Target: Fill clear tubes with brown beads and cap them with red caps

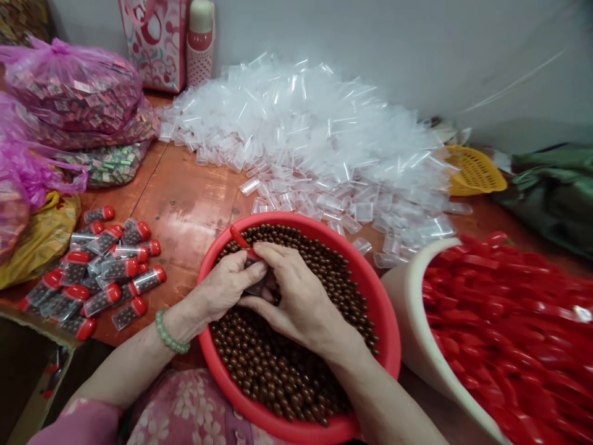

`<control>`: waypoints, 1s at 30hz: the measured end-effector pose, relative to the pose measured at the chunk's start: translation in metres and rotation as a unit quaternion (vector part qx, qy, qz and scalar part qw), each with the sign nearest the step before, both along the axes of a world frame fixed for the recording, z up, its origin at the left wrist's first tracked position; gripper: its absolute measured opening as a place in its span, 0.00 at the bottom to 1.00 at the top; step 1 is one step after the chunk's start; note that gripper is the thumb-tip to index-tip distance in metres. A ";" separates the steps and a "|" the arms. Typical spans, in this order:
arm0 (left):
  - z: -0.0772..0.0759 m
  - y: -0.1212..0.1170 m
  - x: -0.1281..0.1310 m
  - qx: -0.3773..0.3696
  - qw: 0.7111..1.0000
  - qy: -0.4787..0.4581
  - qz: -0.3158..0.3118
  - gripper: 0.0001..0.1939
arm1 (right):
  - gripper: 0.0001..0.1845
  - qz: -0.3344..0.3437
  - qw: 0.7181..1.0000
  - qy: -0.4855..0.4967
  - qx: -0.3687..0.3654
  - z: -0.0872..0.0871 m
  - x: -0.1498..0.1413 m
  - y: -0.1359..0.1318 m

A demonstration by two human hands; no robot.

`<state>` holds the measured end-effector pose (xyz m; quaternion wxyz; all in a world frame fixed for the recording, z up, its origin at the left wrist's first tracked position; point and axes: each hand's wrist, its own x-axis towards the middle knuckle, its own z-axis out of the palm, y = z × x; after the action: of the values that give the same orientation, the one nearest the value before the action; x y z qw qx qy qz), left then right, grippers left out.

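Brown, glossy beads (259,364) fill a red basin (391,334) beneath curled hands (225,284) (303,300) holding a plastic container (257,287).

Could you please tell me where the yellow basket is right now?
In the head view, the yellow basket lies at the right rear of the table, between the heap of clear tubes and the dark green bag.

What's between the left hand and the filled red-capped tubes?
From left hand to tubes: basin rim, then a strip of bare tabletop. Head view.
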<state>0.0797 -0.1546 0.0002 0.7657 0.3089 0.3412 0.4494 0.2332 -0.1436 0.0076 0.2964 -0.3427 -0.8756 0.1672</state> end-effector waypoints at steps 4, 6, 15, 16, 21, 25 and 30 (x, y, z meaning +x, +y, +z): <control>0.001 0.000 -0.003 0.036 0.993 0.052 -0.098 0.25 | 0.58 0.044 0.965 0.123 -0.227 0.009 0.010 0.011; 0.000 0.000 -0.004 0.059 0.981 0.050 -0.178 0.27 | 0.54 0.057 0.935 0.192 -0.294 0.012 0.012 0.014; 0.007 0.002 -0.006 0.035 0.985 0.001 -0.167 0.22 | 0.19 0.024 0.914 0.318 -0.249 0.010 0.017 0.015; 0.007 0.002 -0.005 0.032 0.987 -0.011 -0.155 0.21 | 0.17 0.016 0.924 0.305 -0.228 0.010 0.018 0.016; 0.001 0.001 -0.005 0.003 0.993 -0.064 -0.104 0.18 | 0.27 0.042 0.982 0.164 -0.088 0.015 0.017 0.013; -0.001 0.001 -0.003 -0.047 0.992 -0.087 -0.077 0.21 | 0.49 0.014 0.999 0.013 0.035 0.012 0.007 0.004; 0.001 0.002 0.002 -0.057 0.990 -0.113 -0.054 0.19 | 0.41 -0.056 0.992 -0.006 0.113 -0.002 -0.004 -0.001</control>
<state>0.0818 -0.1528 0.0009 0.8389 0.2299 0.2601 0.4192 0.2291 -0.1442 0.0058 0.3367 -0.3564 -0.8702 0.0484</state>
